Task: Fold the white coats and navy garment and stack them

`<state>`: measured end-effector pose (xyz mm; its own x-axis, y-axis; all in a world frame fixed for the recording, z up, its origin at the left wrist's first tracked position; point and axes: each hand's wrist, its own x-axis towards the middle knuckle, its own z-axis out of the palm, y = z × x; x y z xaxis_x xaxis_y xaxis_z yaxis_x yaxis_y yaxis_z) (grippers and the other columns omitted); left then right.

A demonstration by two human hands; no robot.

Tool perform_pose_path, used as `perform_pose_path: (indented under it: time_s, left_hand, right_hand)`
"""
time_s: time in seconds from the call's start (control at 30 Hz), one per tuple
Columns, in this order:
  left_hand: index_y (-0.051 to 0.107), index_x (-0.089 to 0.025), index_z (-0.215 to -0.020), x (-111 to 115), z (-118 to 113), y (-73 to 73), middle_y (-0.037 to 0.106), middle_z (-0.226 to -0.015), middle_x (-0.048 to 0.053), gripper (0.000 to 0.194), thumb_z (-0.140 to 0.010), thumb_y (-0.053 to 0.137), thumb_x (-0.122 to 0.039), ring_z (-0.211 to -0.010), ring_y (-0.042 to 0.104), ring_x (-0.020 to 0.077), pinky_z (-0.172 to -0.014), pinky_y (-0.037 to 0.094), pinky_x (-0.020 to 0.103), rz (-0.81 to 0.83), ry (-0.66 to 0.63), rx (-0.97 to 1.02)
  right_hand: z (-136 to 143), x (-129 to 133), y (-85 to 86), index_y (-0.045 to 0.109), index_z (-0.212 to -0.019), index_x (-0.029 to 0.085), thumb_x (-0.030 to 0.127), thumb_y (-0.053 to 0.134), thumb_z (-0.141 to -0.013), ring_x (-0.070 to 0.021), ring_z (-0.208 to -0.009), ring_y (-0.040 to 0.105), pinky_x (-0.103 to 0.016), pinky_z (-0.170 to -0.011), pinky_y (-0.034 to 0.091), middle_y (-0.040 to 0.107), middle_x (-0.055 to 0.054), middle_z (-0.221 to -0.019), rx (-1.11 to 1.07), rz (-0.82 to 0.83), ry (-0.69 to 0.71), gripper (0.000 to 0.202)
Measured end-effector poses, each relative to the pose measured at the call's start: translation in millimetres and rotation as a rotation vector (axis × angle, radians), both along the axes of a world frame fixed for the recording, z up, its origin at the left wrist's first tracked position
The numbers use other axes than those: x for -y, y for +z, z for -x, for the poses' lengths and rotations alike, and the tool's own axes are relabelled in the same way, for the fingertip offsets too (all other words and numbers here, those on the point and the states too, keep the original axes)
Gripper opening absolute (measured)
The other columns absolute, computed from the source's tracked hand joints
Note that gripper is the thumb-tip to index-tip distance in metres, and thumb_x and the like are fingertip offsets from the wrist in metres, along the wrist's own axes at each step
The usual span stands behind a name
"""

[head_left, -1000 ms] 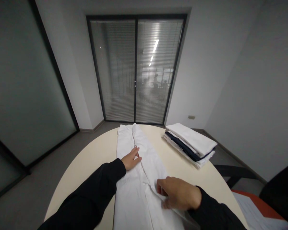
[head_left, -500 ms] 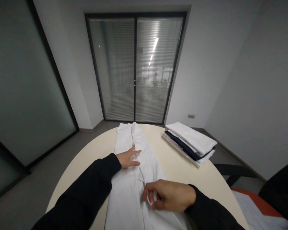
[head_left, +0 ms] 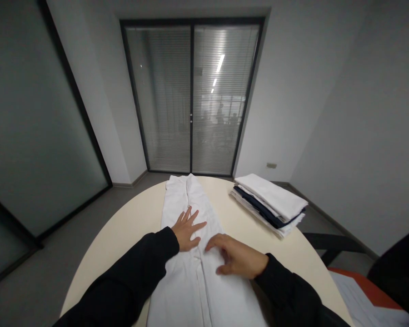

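A long white garment [head_left: 187, 286] lies lengthwise over the round cream table [head_left: 122, 227], with a seam running down its middle. On its left half, near the seam, my left hand [head_left: 188, 229] rests flat with fingers spread. Just to the right and slightly nearer, my right hand [head_left: 236, 256] is over the cloth, thumb and fingers curved and apart, with nothing visible between them. The undersides of its fingers are partly hidden.
A folded stack of white and dark blue cloth [head_left: 271, 197] sits at the table's back right. Beyond the right edge are a black chair [head_left: 402, 272] and an orange item with papers [head_left: 368, 286]. Glass doors [head_left: 191, 100] stand behind the table.
My left hand has shifted slightly right and nearer, its fingers flatter. My right hand has moved up and away from me, and its curled fingers have opened.
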<state>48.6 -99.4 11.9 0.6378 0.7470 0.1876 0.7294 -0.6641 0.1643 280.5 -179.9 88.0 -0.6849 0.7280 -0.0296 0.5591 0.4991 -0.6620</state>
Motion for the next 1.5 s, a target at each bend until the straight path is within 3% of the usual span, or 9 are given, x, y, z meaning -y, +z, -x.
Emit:
perform_pose_path:
  time_s: [0.33,0.47,0.67,0.77,0.9,1.0,1.17,1.3,1.5]
  left_hand:
    - [0.045,-0.017,-0.139,-12.1,4.6,-2.5,0.008,-0.159,0.015,0.055,-0.092,0.046,-0.045,-0.143,0.018,0.0349,-0.111,0.029,0.05,-0.025,0.123,0.216]
    - [0.046,-0.014,-0.138,-20.0,9.6,2.2,0.031,-0.151,0.017,0.054,-0.091,0.047,-0.041,-0.137,0.031,0.0345,-0.111,0.029,0.048,0.048,0.198,0.172]
    - [0.048,-0.02,-0.137,-21.4,16.9,9.0,0.057,-0.129,0.01,0.054,-0.087,0.052,-0.039,-0.118,0.049,0.028,-0.104,0.039,0.042,0.111,0.012,0.166]
    - [0.05,-0.022,-0.135,-16.7,15.2,9.5,0.053,-0.134,0.01,0.052,-0.086,0.054,-0.039,-0.12,0.048,0.0282,-0.102,0.039,0.043,0.087,-0.01,0.183]
    - [0.032,-0.02,-0.147,-10.9,10.8,5.9,0.008,-0.16,0.012,0.069,-0.084,0.057,-0.034,-0.144,0.014,0.0342,-0.111,0.026,0.052,-0.009,0.018,0.137]
    - [0.023,-0.018,-0.15,-10.2,9.5,3.8,0.018,-0.158,0.01,0.069,-0.088,0.049,-0.035,-0.145,0.014,0.0305,-0.114,0.019,0.051,0.05,0.033,0.081]
    - [0.032,-0.017,-0.146,-12.0,10.4,3.3,0.027,-0.155,0.01,0.062,-0.092,0.041,-0.047,-0.143,0.022,0.0283,-0.115,0.022,0.049,0.083,0.069,0.035]
    - [0.042,-0.022,-0.141,-11.2,13.2,6.3,0.026,-0.155,0.012,0.065,-0.085,0.053,-0.052,-0.141,0.027,0.0313,-0.112,0.027,0.049,0.077,-0.008,0.021]
    - [0.054,-0.025,-0.13,-3.9,10.3,11.2,0.041,-0.146,0.013,0.059,-0.077,0.065,-0.049,-0.131,0.04,0.0341,-0.104,0.036,0.052,0.002,-0.062,0.045]
  right_hand:
    - [-0.7,-9.9,-25.3,0.062,-0.119,0.024,0.033,0.086,-0.052,-0.0238,-0.098,0.053,-0.034,-0.089,0.043,0.061,-0.005,-0.106,0.169,-0.027,0.056,0.072]
    - [2.5,-4.3,-18.0,0.063,-0.118,0.026,0.038,0.085,-0.054,-0.0224,-0.094,0.055,-0.033,-0.086,0.043,0.062,-0.005,-0.103,0.178,-0.032,0.069,0.07]
    - [5.0,3.8,-16.2,0.067,-0.116,0.027,0.046,0.083,-0.058,-0.0124,-0.072,0.057,-0.023,-0.069,0.045,0.066,0.001,-0.092,0.154,0.21,0.157,0.063]
    - [9.7,3.0,-15.3,0.07,-0.109,0.022,0.047,0.072,-0.073,-0.0105,-0.066,0.058,-0.021,-0.065,0.045,0.067,0.001,-0.082,0.084,0.291,0.178,0.045]
    - [14.5,-4.0,-17.8,0.066,-0.115,0.019,0.042,0.065,-0.08,-0.0217,-0.101,0.06,-0.033,-0.091,0.046,0.066,-0.009,-0.108,-0.001,-0.147,-0.011,0.041]
    - [13.6,-9.5,-29.6,0.044,-0.141,0.019,0.051,0.063,-0.08,-0.0327,-0.14,0.027,-0.049,-0.113,0.024,0.038,-0.016,-0.148,0.087,-0.313,-0.041,0.072]
    - [10.6,-11.8,-43.7,0.028,-0.15,0.027,0.07,0.051,-0.079,-0.0391,-0.145,0.004,-0.059,-0.113,0.012,0.014,-0.013,-0.159,0.286,-0.166,-0.061,0.086]
    - [10.0,-11.7,-35.5,0.036,-0.146,0.029,0.072,0.064,-0.067,-0.0439,-0.141,0.017,-0.06,-0.109,0.021,0.025,-0.015,-0.155,0.286,-0.167,-0.035,0.094]
    - [6.6,-37.8,-44.6,0.061,-0.115,0.02,0.035,0.052,-0.088,-0.0218,-0.089,0.059,-0.036,-0.083,0.046,0.066,-0.008,-0.097,-0.017,-0.307,-0.262,0.032]
